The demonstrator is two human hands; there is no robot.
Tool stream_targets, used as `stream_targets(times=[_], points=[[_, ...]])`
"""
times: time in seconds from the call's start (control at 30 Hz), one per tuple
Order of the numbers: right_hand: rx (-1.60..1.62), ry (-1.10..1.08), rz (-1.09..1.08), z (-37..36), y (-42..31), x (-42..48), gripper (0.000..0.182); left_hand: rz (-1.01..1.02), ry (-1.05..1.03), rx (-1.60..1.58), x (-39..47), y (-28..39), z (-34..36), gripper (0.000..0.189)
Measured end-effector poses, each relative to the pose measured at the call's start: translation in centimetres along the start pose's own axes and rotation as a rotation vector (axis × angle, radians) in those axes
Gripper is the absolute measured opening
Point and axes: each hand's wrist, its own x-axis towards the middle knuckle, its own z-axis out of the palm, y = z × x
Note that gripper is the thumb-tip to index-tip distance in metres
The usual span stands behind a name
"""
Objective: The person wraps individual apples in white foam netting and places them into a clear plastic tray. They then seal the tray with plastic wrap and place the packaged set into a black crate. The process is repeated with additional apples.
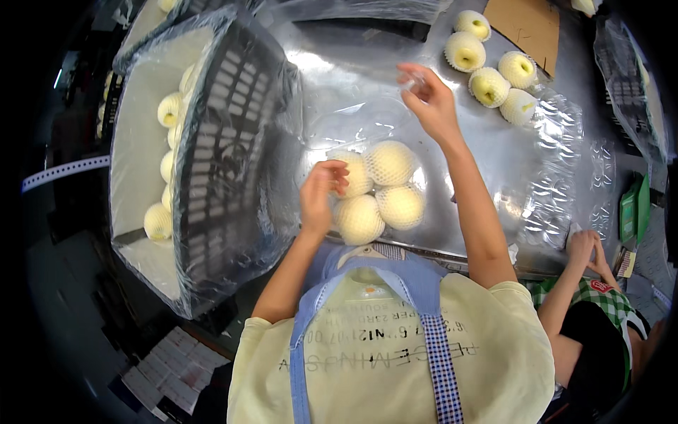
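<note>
Several round pale-yellow fruits [391, 163] in white foam nets sit close together in a clear plastic tray [422, 180] on the metal table. At the tray's left side is my left hand [322, 186], its curled fingers beside or just touching the left-hand fruit. A clear, raised plastic lid [356, 119] lies behind the fruits, hard to make out against the shiny metal. My right hand [431, 99] is up beyond the fruits, thumb and fingers bent. Something small and see-through shows at its fingertips, but whether it is gripped is unclear.
A plastic-lined black crate [228, 127] with netted fruits [158, 221] stands tilted at left. More netted fruits [488, 87] rest at back right near brown cardboard [529, 32]. Nested clear trays [553, 169] line the right side. Another person's hands [585, 249] are at the right edge.
</note>
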Motion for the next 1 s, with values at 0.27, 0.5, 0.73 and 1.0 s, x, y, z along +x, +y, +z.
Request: stream_targets(times=[0.27, 0.5, 0.73, 1.0], points=[[-0.415, -0.046, -0.421, -1.9, -3.2, -10.7, 0.033, -0.463, -0.099, -0.572, -4.2, 2.2, -3.9, 0.046], [-0.442, -0.084, -0.061, -2.7, -2.2, -19.1, 0.033, -0.580, -0.140, -0.648, -8.7, -1.7, -4.4, 0.025], [0.218, 0.121, 0.602, -3.3, -1.3, -22.0, 0.036, -0.638, -0.023, -0.340, -10.7, -3.2, -3.0, 0.021], [0.132, 0.023, 0.747, -2.8, 0.1, -24.0, 0.023, -0.725, 0.008, -0.247, -11.0, -4.7, -2.8, 0.020]])
